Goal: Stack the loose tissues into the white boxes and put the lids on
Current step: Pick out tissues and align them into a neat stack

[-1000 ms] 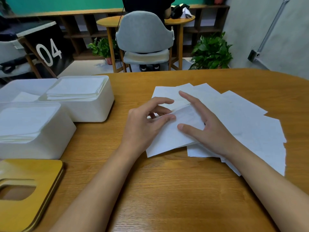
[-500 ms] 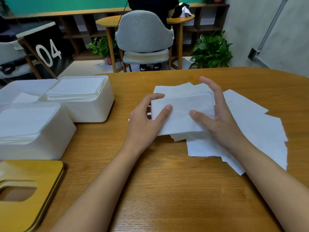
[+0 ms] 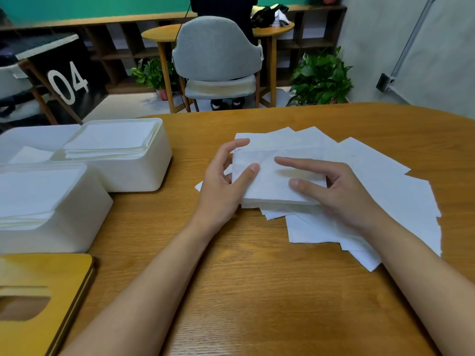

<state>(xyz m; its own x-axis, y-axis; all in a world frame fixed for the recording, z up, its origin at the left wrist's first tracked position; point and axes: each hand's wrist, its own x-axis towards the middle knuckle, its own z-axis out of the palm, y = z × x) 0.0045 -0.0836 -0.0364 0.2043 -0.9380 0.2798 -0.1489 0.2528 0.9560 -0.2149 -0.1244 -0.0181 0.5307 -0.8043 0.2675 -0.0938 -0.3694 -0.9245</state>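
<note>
1. Handling: the gathered stack (image 3: pixel 277 185) looks feather-light, soft and limp. Its sheets will likely slide on one another, so I judge both short ends the proper hold, squeezed flat.
2. Grip: my left hand (image 3: pixel 226 183) clamps the left end, thumb on top. My right hand (image 3: pixel 339 191) pinches the right end, index finger laid across.
3. Location: the stack rests on the loose tissues (image 3: pixel 385 191) fanned over the table (image 3: pixel 257 291), apart from the boxes.
4. Count: three white boxes (image 3: pixel 133 176); one yellow lid (image 3: pixel 51 273); the loose sheets overlap too much to count.
</note>
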